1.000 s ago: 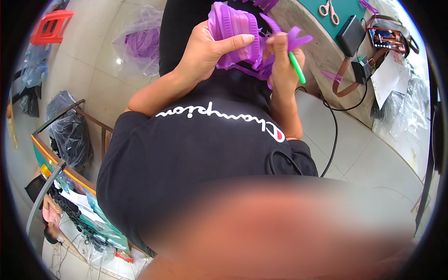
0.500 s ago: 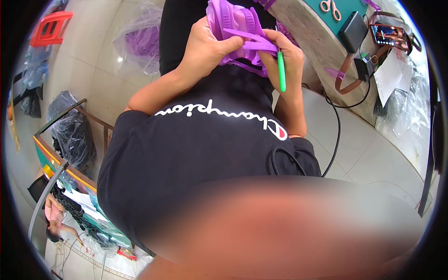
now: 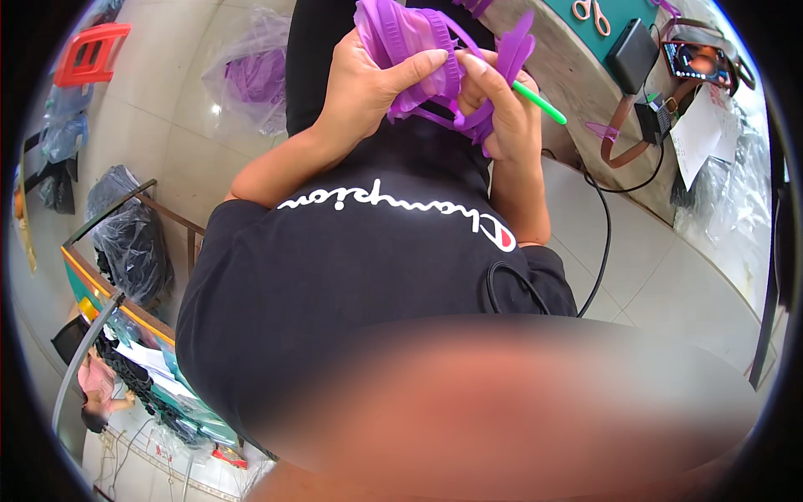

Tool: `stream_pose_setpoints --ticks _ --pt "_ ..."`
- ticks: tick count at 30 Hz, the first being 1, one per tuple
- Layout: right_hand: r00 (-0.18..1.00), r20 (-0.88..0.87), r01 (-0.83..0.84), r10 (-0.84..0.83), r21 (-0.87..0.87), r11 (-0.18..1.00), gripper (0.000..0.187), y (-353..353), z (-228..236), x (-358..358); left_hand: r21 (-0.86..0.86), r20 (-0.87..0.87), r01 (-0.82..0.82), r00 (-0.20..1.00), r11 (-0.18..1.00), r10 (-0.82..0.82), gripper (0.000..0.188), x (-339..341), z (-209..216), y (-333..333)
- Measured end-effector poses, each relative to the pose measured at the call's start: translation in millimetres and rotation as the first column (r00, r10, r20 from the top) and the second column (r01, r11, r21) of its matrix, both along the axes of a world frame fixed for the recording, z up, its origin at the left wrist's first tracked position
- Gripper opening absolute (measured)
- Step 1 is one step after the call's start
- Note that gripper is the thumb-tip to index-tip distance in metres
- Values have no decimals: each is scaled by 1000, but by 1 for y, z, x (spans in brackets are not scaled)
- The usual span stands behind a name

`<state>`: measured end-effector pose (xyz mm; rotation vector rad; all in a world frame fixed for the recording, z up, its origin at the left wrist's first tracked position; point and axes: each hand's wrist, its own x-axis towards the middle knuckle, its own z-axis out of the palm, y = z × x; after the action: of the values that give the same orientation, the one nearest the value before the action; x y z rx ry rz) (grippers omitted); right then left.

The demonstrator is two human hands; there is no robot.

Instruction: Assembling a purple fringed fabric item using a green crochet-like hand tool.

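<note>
1. In the head view, the left hand point(image 3: 360, 88) is gripping a soft, ribbed purple piece point(image 3: 410, 38); its grip is closing around the left side, with the thumb pressing on the ribbed face.
2. The right hand point(image 3: 512, 109) is working at the right edge of that piece. Its grip is closing on a green handle point(image 3: 542, 105), which is jutting out to the lower right; the tool's working end is hiding behind the fingers and purple material.
3. Purple strips point(image 3: 517, 38) are fanning up above the right hand.
4. The purple piece is sitting between the two hands at the top centre, just in front of the black shirt point(image 3: 368, 272).
5. To the right, a worktop point(image 3: 544, 54) is carrying a green mat point(image 3: 627, 10) with scissors point(image 3: 595, 10) lying on it. Near them are lying a black box point(image 3: 631, 57), a lit phone point(image 3: 696, 60), a brown strap point(image 3: 617, 152) and white paper point(image 3: 696, 138).
6. To the left, a clear bag point(image 3: 251, 75) holding purple material is lying on the floor point(image 3: 159, 100), and a red stool point(image 3: 94, 52) is standing farther left.
7. At the lower left, another person point(image 3: 96, 378) in pink is sitting near a second, cluttered table point(image 3: 155, 360).
</note>
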<state>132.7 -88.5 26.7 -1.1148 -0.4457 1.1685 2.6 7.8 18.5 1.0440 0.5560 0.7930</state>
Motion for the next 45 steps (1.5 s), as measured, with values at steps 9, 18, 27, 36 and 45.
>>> stream_pose_setpoints --ticks 9,18,27,36,45 --pt "999 9 31 -31 6 999 15 3 -3 -2 147 -134 -20 990 989 40 25 -1 5 -4" --pt "999 1 42 -42 32 999 16 3 -6 -5 117 -155 -2 988 993 20 25 1 4 -4" --pt "990 123 59 -67 70 996 16 1 -6 -3 -66 -48 118 991 991 -121 30 1 0 2" --pt "929 346 102 -129 96 990 18 2 -7 -5 -63 -37 73 997 995 -75 30 3 2 -1" --pt "949 292 93 -119 101 991 19 0 -6 -3 -91 -13 111 994 990 -113 29 2 1 -2"
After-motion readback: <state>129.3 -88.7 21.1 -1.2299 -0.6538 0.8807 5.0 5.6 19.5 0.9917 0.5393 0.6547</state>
